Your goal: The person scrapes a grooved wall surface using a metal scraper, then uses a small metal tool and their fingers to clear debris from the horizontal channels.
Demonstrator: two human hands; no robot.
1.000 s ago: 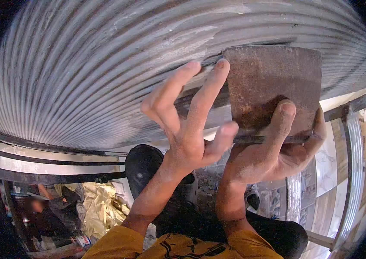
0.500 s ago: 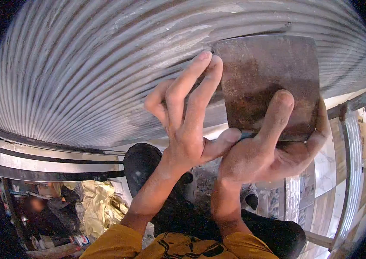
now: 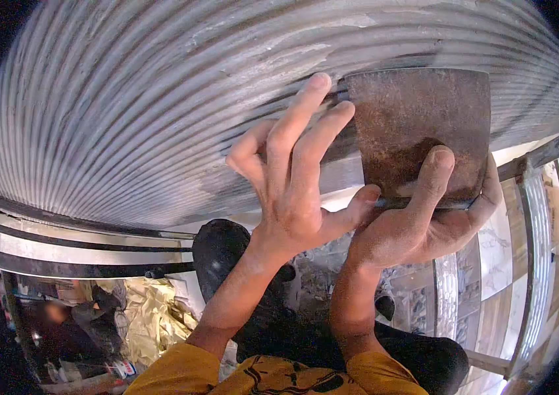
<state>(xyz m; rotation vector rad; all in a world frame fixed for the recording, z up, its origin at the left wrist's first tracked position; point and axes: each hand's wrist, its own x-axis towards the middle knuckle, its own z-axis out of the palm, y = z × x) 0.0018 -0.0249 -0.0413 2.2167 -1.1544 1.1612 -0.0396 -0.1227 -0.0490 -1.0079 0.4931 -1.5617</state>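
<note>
Holding the plate point(image 3: 418, 118) flat against the corrugated sheet point(image 3: 128, 118), upper right in view. Our right hand point(image 3: 418, 230) clamps its lower edge, thumb on the face. Our left hand point(image 3: 292, 197) grips nothing: fingers point(image 3: 302, 108) spread, thumb touching the plate's lower-left corner. Plate looks positioned; we see no fastening, so fixing seems left.

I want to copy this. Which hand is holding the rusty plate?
The right hand: it grips the rusty plate, thumb on its face. The left hand is spread open beside it.
</note>
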